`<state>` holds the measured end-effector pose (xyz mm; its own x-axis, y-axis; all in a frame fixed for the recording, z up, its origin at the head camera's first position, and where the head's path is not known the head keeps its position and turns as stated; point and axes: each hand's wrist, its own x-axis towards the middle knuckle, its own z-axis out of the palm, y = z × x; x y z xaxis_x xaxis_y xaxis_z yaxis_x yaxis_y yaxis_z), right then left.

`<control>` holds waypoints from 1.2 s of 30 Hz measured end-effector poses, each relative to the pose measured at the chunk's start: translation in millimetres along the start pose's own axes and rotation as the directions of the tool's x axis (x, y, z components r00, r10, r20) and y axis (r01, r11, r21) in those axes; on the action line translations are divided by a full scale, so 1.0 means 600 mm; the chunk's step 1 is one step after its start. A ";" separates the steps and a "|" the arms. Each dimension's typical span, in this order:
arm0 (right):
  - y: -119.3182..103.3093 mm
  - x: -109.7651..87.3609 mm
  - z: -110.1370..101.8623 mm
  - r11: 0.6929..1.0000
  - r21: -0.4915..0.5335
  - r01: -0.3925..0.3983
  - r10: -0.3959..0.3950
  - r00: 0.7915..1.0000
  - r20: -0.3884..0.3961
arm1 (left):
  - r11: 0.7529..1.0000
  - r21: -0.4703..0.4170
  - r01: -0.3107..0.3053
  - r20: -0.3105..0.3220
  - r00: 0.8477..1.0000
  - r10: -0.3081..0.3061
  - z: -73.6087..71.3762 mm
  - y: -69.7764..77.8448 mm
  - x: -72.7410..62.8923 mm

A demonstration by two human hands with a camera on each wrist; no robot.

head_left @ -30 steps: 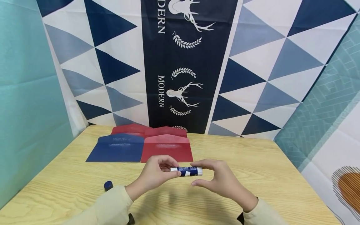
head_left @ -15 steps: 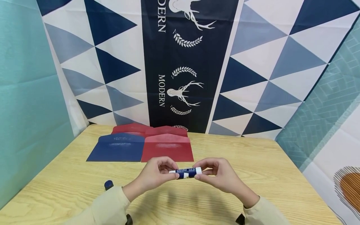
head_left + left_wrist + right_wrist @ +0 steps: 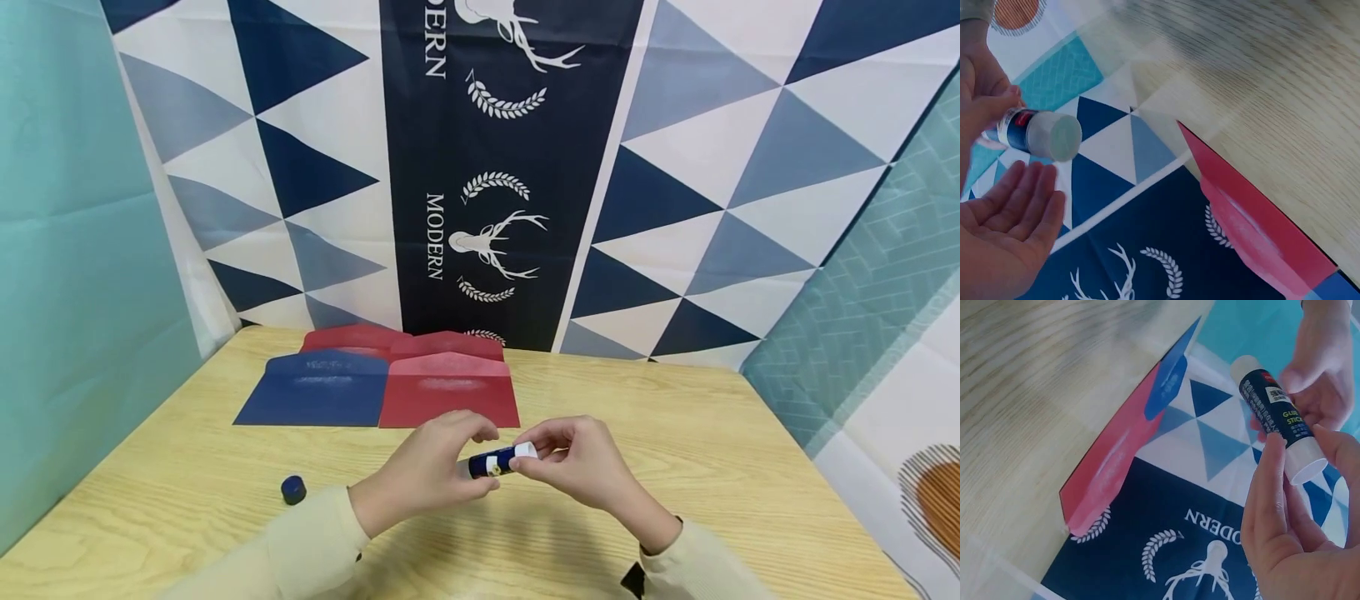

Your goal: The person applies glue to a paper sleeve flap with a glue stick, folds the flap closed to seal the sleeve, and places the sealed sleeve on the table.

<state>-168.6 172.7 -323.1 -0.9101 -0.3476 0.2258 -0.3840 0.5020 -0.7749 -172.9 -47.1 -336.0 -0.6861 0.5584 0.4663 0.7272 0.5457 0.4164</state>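
A glue stick point(image 3: 492, 462) with a dark blue label and white ends is held tilted above the wooden table. My right hand point(image 3: 573, 460) pinches it near its white base between thumb and fingers. In the right wrist view, "GLUE STICK" can be read on the barrel point(image 3: 1279, 412). My left hand point(image 3: 429, 468) is spread around the other end, thumb and fingers apart. The left wrist view shows that translucent end point(image 3: 1060, 137) between the thumb and the straight fingers point(image 3: 1038, 194). A dark blue cap point(image 3: 293, 490) stands on the table left of my left hand.
Toward the back of the table point(image 3: 637, 417) lie a blue envelope point(image 3: 315, 402) and a red envelope point(image 3: 450, 404), side by side, flaps up with whitish smears. Behind them are two more red envelopes point(image 3: 352, 337). Patterned cloth point(image 3: 480, 167) hangs beyond the table.
My right hand has closed on the glue stick's base. My left hand has loosened from its pinch and spread around the other end. The stick now tilts more.
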 end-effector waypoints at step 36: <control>-0.063 0.023 -0.026 0.981 -0.045 0.188 -0.191 0.980 -0.061 | 0.803 -0.561 0.201 0.040 0.976 -0.215 -0.003 0.003 0.018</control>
<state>-169.1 161.0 -281.5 -0.8278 -0.3877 0.4054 -0.5552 0.4630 -0.6909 -178.9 -40.9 -328.6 -0.8269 0.4526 0.3337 0.4586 0.1995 0.8660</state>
